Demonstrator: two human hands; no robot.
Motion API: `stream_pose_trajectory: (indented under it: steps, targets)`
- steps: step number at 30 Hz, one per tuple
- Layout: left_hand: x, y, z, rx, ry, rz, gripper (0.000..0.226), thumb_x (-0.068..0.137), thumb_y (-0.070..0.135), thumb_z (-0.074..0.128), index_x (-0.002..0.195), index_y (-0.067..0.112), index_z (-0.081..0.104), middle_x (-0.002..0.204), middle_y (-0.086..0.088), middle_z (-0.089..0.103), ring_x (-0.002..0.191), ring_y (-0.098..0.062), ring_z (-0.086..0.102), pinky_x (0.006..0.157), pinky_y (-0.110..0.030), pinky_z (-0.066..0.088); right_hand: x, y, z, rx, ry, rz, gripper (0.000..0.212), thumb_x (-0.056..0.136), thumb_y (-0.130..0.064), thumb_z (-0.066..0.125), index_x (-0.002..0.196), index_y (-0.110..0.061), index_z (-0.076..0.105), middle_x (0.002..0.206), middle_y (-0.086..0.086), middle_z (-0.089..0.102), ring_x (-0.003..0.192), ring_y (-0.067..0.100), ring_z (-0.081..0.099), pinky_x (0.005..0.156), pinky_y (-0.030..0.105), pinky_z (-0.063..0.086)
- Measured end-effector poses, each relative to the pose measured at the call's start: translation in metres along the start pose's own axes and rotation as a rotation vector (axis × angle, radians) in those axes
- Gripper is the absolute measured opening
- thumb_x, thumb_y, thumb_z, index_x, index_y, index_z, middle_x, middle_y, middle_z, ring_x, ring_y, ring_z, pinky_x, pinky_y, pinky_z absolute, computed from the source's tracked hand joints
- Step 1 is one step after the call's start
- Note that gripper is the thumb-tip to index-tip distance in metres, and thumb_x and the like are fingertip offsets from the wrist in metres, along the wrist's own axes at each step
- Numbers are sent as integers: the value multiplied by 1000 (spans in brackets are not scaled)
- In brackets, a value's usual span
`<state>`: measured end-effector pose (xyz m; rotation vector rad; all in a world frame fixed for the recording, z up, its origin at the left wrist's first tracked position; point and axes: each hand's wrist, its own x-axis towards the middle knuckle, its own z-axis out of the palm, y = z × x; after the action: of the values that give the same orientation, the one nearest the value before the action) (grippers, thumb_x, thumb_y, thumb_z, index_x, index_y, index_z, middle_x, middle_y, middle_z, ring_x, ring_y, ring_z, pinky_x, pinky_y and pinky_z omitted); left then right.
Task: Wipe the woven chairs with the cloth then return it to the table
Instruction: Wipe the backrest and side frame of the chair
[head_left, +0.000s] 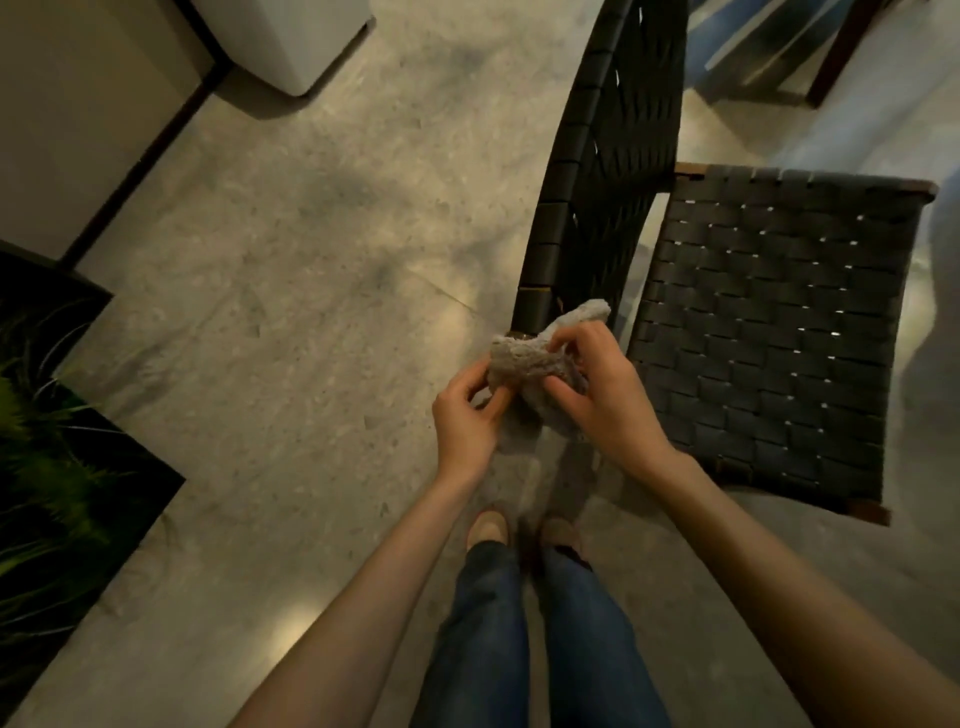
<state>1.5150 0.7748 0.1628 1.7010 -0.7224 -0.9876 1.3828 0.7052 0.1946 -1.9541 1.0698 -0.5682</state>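
Note:
A crumpled grey cloth (524, 358) is held in front of me between both hands, at the near end of the woven chair's backrest. My left hand (467, 415) pinches its left edge. My right hand (608, 395) grips its right side with curled fingers and thumb. The dark woven chair (769, 322) stands just to the right, its flat seat facing up. Its curved woven backrest (608, 171) rises beside the seat, towards the top of the view.
I stand on a speckled stone floor (291, 291). A black planter with green grass-like leaves (62, 436) sits at the left. A white rounded base (291, 41) stands at the top left by a wall. Blurred furniture legs (831, 67) show at the top right.

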Motion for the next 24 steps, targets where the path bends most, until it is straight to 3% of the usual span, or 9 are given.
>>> stream_pose_trajectory:
  steps: [7,11,15,18,21,24]
  targets:
    - [1,-25,9,31,14,67,19,89,8,63,107,7,68,97,-4,70,93,-8,65,80,-20,54,-15,24,20,-161,152,-66,24,86,-9,65,110,-11,59,115,7,51,100,6,48,82,4,41]
    - [4,-47,21,41,41,112,14,88,5,63,99,12,68,88,2,69,81,2,62,73,-15,51,-22,44,32,-113,240,-77,26,86,-8,64,112,-9,61,114,8,54,105,15,52,91,13,41]
    - [9,-70,30,35,92,215,18,88,6,63,104,10,69,93,4,69,84,6,62,72,-9,48,-21,67,45,-58,333,-162,27,87,-9,63,114,-10,60,112,4,51,105,10,49,91,9,41]
    - [9,-81,37,-16,126,269,22,89,9,63,110,4,68,100,-6,70,91,-7,65,76,-17,53,-20,83,50,31,371,-233,26,88,-6,63,113,-12,58,111,7,54,104,12,53,91,13,44]
    - [13,-91,42,-59,149,362,21,91,10,60,111,7,66,104,-7,69,97,-13,65,82,-23,54,-18,96,54,120,376,-321,26,89,-7,61,112,-20,56,111,2,56,105,18,58,89,29,51]
    - [20,-107,47,-82,186,444,22,91,10,59,111,3,67,104,-11,69,97,-18,65,84,-29,55,-15,112,60,183,376,-383,24,91,-12,60,111,-22,51,109,-9,55,101,15,61,84,28,54]
